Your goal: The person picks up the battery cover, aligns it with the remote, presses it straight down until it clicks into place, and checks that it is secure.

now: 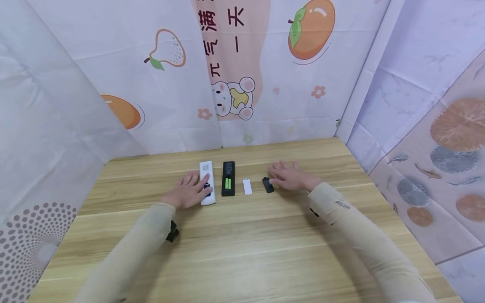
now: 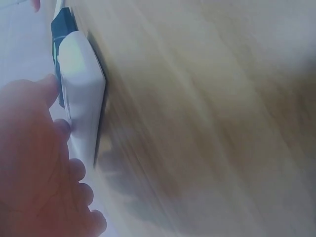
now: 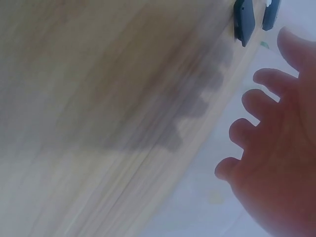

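Observation:
On the table a white remote control [image 1: 207,198] lies back side up, with a printed code near its far end. My left hand [image 1: 184,192] reaches over it, thumb and forefinger extended across its middle; in the left wrist view the fingers run along the side of the white remote [image 2: 84,84]. Just right of it lies a black remote control [image 1: 228,167], its battery compartment uncovered and two green batteries [image 1: 228,184] inside. My right hand [image 1: 291,176] is spread flat, its thumb at the edge of a small black battery cover [image 1: 268,185]. A white battery cover [image 1: 247,187] lies between.
The wooden table [image 1: 242,244] ends at a printed cloth [image 1: 242,134] hanging behind the remotes. More cloth hangs along the left and right sides. A dark strap piece [image 1: 172,232] shows at the left wrist.

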{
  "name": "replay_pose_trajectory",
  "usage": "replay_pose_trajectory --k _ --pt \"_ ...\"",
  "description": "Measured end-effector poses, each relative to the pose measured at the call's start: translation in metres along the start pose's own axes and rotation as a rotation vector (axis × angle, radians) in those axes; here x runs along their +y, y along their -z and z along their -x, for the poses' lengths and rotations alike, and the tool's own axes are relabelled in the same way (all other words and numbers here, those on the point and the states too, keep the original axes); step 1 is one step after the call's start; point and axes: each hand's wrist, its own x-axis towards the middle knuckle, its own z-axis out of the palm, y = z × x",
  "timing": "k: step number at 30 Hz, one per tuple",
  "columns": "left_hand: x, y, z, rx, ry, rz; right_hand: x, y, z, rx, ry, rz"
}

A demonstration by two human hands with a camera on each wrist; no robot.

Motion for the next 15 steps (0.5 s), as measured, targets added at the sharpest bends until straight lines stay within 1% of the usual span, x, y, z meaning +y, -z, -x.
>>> replay_pose_trajectory --k 3,8,11,15 --pt "0.002 0.000 -0.005 0.001 -0.002 0.002 0.000 -0.001 -0.002 0.016 0.040 0.029" --pt "0.005 0.001 -0.012 -0.031 0.004 0.003 -0.001 -0.002 -0.007 0.057 0.118 0.102" --pt "0.010 0.004 -0.014 -0.031 -0.005 0.007 -0.001 -0.003 -0.011 0.061 0.129 0.117" --pt "0.019 0.009 -0.016 -0.014 -0.026 0.000 0.001 -0.005 -0.016 0.080 0.145 0.118"
